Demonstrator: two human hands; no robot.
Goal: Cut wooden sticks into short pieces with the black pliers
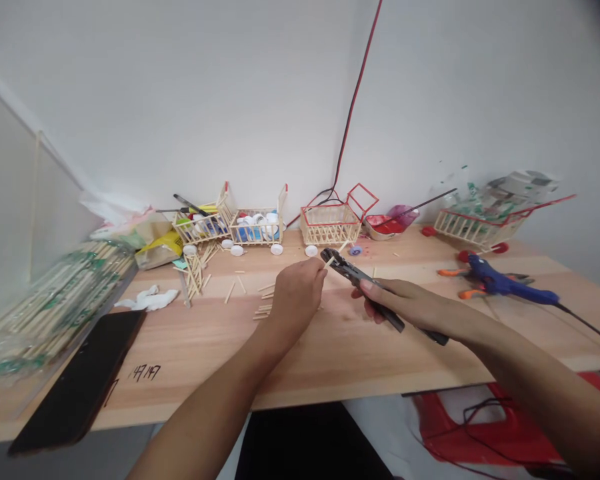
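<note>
1. The left hand (297,290) is closed on a stick (329,263), held above the table (220,360) at the pliers' (353,270) jaws; with fingertips so near the metal, a slip could pinch them.
2. The right hand (395,297) is wrapped around the pliers, handles apart; whether the jaws bite the stick cannot be told. A skewed squeeze might splinter it.
3. A snapped-off end could fly toward the middle cart (330,230), just beyond the pliers.
4. Loose pieces (265,309) lie beside the left hand; a sweeping wrist would likely scatter them.
5. The glue gun (513,285) lies near the right arm (525,370); if hot, it could burn.
</note>
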